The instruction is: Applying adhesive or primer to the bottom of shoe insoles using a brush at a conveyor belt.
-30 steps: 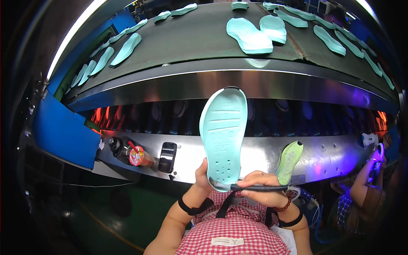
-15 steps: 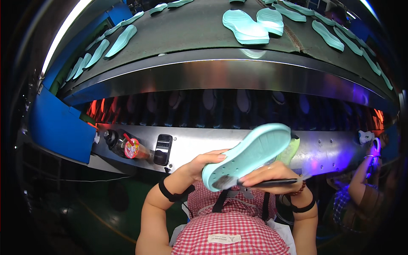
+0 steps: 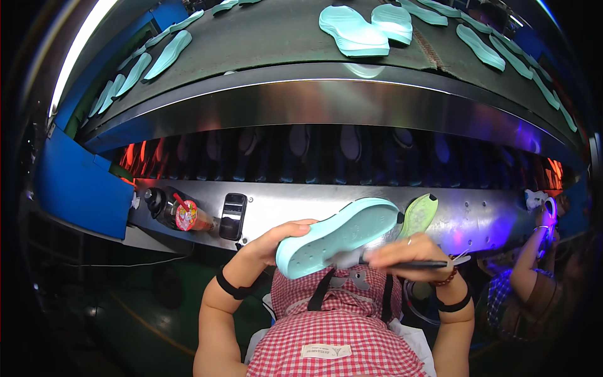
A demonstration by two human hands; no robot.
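Note:
My left hand (image 3: pixel 277 241) grips a turquoise shoe sole (image 3: pixel 361 227) by its left end, thumb on the upper rim. The sole is tilted, its hollow face with small round holes turned up toward me. My right hand (image 3: pixel 409 252) is closed round a brush with a black handle (image 3: pixel 427 264). Its pale bristles, smeared by motion, lie over the middle of the sole's near side; whether they touch it I cannot tell. Just beyond my right hand, a yellow-green sole-shaped piece (image 3: pixel 421 213) rests on the metal ledge.
On the metal ledge (image 3: pixel 286 204) stand a dark bottle (image 3: pixel 160 206), a cup with a red straw (image 3: pixel 190 217) and a black phone (image 3: pixel 233 217). Beyond, a belt (image 3: pixel 264 41) carries several turquoise soles (image 3: pixel 355 31). Another person's arm (image 3: pixel 527 261) is at the right.
The sole has moved left and slightly down in the picture, lying flatter. The brush has shifted from the sole's left end toward its middle. More of the yellow-green piece shows.

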